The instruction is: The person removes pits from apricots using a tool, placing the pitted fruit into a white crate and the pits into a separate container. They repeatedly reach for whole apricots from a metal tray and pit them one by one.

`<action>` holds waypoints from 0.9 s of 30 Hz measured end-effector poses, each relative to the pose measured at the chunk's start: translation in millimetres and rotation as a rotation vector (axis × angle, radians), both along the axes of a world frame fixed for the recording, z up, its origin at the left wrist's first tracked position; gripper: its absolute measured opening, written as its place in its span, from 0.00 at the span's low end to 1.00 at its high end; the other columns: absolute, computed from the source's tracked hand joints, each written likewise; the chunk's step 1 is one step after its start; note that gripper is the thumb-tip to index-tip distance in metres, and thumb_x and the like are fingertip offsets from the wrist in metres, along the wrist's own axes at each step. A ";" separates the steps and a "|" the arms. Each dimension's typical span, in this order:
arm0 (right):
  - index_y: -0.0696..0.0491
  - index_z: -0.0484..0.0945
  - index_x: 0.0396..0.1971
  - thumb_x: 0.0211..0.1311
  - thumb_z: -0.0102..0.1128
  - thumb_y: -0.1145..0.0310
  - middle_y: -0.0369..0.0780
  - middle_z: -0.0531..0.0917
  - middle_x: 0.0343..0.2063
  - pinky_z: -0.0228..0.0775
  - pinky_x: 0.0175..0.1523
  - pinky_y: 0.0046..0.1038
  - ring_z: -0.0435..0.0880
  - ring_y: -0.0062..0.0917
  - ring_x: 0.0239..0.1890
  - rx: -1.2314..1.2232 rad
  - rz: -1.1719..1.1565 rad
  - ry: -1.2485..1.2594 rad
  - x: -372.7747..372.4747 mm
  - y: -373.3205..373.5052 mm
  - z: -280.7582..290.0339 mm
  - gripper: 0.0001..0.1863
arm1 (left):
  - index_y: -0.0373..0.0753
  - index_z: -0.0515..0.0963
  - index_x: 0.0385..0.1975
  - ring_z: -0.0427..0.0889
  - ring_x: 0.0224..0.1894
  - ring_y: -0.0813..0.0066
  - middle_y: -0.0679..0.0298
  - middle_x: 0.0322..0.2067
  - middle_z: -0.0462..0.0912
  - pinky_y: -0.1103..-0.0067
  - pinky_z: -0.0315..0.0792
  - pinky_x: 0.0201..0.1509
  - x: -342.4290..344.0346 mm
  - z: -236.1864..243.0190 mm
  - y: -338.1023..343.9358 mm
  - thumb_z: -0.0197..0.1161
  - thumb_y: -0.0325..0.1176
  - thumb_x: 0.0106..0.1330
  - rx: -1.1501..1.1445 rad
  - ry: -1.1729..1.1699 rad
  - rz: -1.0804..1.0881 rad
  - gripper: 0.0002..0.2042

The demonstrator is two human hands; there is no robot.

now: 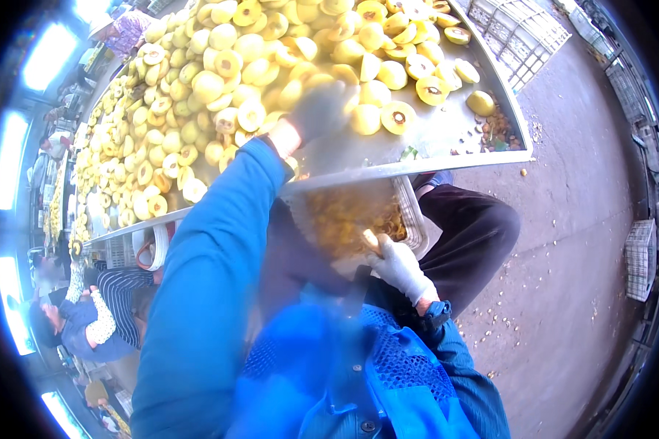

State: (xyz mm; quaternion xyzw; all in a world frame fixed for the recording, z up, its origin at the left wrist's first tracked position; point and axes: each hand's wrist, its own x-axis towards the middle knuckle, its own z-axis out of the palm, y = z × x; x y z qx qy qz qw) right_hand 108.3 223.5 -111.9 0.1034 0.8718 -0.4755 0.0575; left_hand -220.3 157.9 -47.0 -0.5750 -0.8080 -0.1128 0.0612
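A metal-rimmed table (432,150) holds a heap of yellow peaches (209,86), many cut in half, some with the brown stone showing. My left hand (321,111), in a grey glove, reaches over the table among the nearest peaches. It is smeared by motion, so its fingers and anything in them cannot be made out. My right hand (401,272), in a white glove, is low by my lap, closed round a short tan handle-like piece (371,240). Under the table edge, close to that hand, stands a pale crate (415,219) with brownish-yellow bits inside.
Brown stones and scraps (499,130) lie in the table's right corner. White plastic crates (516,36) stand beyond it, and another crate (640,260) is at the far right. Small bits litter the floor (564,293). A co-worker (88,322) sits at the left.
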 end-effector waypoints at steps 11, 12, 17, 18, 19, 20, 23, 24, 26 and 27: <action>0.54 0.75 0.44 0.68 0.52 0.67 0.30 0.74 0.23 0.61 0.22 0.14 0.70 0.10 0.19 -1.093 -0.569 0.137 -67.7 -17.5 100.4 0.10 | 0.32 0.63 0.64 0.71 0.48 0.80 0.63 0.53 0.71 0.82 0.67 0.54 119.8 63.3 -81.0 0.54 0.29 0.64 0.569 -1.122 0.200 0.27; 0.54 0.74 0.45 0.68 0.52 0.67 0.30 0.75 0.24 0.62 0.24 0.14 0.71 0.11 0.20 -1.229 -0.547 0.141 -71.8 -25.6 106.9 0.10 | 0.32 0.63 0.64 0.70 0.49 0.81 0.63 0.53 0.71 0.82 0.68 0.53 131.0 63.2 -92.6 0.54 0.28 0.63 0.612 -1.097 0.226 0.27; 0.56 0.75 0.44 0.66 0.54 0.69 0.30 0.76 0.29 0.66 0.30 0.14 0.73 0.11 0.26 -1.129 -0.392 0.152 -72.0 -30.7 116.5 0.10 | 0.29 0.59 0.65 0.70 0.55 0.75 0.56 0.59 0.70 0.80 0.67 0.59 186.5 70.5 -111.4 0.53 0.26 0.61 0.753 -0.939 0.284 0.29; 0.58 0.75 0.44 0.63 0.55 0.71 0.30 0.76 0.29 0.67 0.32 0.15 0.73 0.11 0.27 -0.895 -0.366 0.086 -72.6 -26.2 138.4 0.11 | 0.29 0.59 0.65 0.70 0.57 0.70 0.54 0.60 0.68 0.76 0.64 0.63 179.6 66.3 -128.7 0.56 0.24 0.60 0.739 -1.160 0.306 0.30; 0.59 0.75 0.45 0.62 0.56 0.72 0.31 0.77 0.30 0.67 0.34 0.16 0.73 0.11 0.29 -0.777 -0.305 0.179 -74.6 -26.4 140.0 0.13 | 0.29 0.59 0.65 0.70 0.57 0.70 0.54 0.60 0.68 0.76 0.64 0.63 180.7 60.7 -134.3 0.56 0.24 0.60 0.744 -1.160 0.312 0.30; 0.59 0.75 0.45 0.61 0.56 0.72 0.31 0.78 0.30 0.67 0.34 0.16 0.73 0.11 0.29 -0.679 -0.207 0.265 -76.0 -23.6 136.9 0.13 | 0.29 0.59 0.65 0.70 0.59 0.67 0.53 0.60 0.69 0.74 0.63 0.65 182.7 55.4 -138.7 0.57 0.27 0.62 0.685 -1.132 0.269 0.30; 0.58 0.75 0.43 0.60 0.57 0.73 0.35 0.80 0.30 0.69 0.36 0.19 0.76 0.16 0.31 -0.425 -0.088 0.350 -76.7 -28.7 141.6 0.12 | 0.28 0.59 0.63 0.72 0.57 0.60 0.51 0.56 0.70 0.71 0.63 0.65 186.8 25.6 -152.3 0.64 0.34 0.62 0.614 -0.629 0.166 0.32; 0.58 0.74 0.43 0.60 0.56 0.73 0.38 0.80 0.28 0.70 0.37 0.21 0.78 0.19 0.31 -0.188 -0.066 0.446 -71.5 -33.5 143.1 0.12 | 0.28 0.63 0.59 0.74 0.51 0.67 0.54 0.50 0.74 0.74 0.66 0.60 192.0 12.0 -152.6 0.58 0.33 0.66 0.685 -0.461 0.352 0.24; 0.58 0.73 0.43 0.60 0.56 0.73 0.46 0.80 0.24 0.72 0.35 0.27 0.81 0.27 0.27 0.136 -0.072 0.649 -55.4 -44.7 143.5 0.12 | 0.29 0.67 0.55 0.75 0.46 0.73 0.58 0.45 0.78 0.76 0.70 0.55 198.5 20.2 -148.4 0.52 0.31 0.70 0.751 -0.290 0.537 0.17; 0.56 0.71 0.43 0.57 0.61 0.72 0.45 0.80 0.22 0.73 0.33 0.31 0.83 0.33 0.25 0.092 -0.067 0.513 -47.3 -50.7 137.4 0.15 | 0.28 0.65 0.57 0.75 0.51 0.67 0.54 0.48 0.77 0.74 0.69 0.57 201.2 46.9 -141.0 0.54 0.34 0.70 0.772 -0.563 0.530 0.21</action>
